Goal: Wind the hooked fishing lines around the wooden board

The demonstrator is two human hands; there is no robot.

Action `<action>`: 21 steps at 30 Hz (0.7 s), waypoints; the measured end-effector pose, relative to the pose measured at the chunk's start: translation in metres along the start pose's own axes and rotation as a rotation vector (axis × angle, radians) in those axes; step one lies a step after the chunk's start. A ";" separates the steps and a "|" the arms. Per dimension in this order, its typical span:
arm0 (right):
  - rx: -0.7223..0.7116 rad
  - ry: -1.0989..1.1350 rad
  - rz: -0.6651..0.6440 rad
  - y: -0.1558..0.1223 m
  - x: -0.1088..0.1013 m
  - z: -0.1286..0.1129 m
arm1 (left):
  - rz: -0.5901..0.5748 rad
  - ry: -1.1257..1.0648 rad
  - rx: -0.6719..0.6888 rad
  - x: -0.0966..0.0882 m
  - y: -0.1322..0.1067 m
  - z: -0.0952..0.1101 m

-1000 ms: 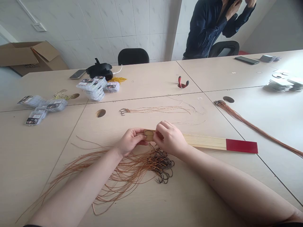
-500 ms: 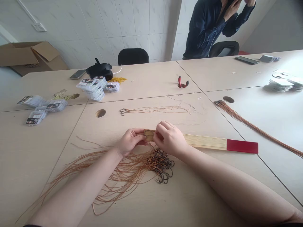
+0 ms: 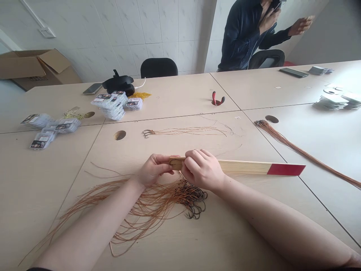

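Hook pile (image 3: 192, 195) w/ brown lines (image 3: 153, 211) nearest, on table (image 3: 231, 233). L hand (image 3: 155, 169) pinches L end of wooden strip (image 3: 243, 166), one hook (image 3: 176, 160) against it. R hand (image 3: 201, 169) curled closed over strip; fingertip hold hidden, can't tell. Beyond: few more hooks (image 3: 151, 132), then red/blk tool (image 3: 214, 97) in hole.

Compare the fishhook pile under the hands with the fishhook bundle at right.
Lines: the near pile fans out loosely; the right bundle is gathered into a slim strand.
Direction: the near pile's hooks sit at its right end; the right bundle's sit at its far end.
Shared: both have dark hooks on orange-brown lines.
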State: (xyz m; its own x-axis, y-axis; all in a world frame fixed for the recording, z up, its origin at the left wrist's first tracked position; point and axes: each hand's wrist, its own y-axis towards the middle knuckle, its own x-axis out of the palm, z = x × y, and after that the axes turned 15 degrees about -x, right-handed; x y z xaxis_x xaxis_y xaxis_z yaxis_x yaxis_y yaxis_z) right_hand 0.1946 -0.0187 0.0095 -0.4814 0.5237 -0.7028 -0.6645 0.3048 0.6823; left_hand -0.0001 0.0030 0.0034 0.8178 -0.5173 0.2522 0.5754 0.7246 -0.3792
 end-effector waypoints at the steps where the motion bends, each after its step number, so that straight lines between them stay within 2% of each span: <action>1: -0.008 0.003 0.003 0.000 0.000 0.000 | 0.001 0.006 0.007 0.000 0.000 0.000; 21: -0.068 -0.017 0.032 -0.001 -0.001 0.000 | -0.012 0.058 0.067 0.004 -0.001 0.004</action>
State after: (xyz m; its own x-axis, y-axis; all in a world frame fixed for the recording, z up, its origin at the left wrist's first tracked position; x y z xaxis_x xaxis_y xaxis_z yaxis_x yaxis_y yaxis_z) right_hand 0.1964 -0.0195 0.0096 -0.4937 0.5456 -0.6771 -0.6868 0.2329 0.6885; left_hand 0.0028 0.0019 0.0086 0.8100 -0.5499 0.2035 0.5860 0.7464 -0.3154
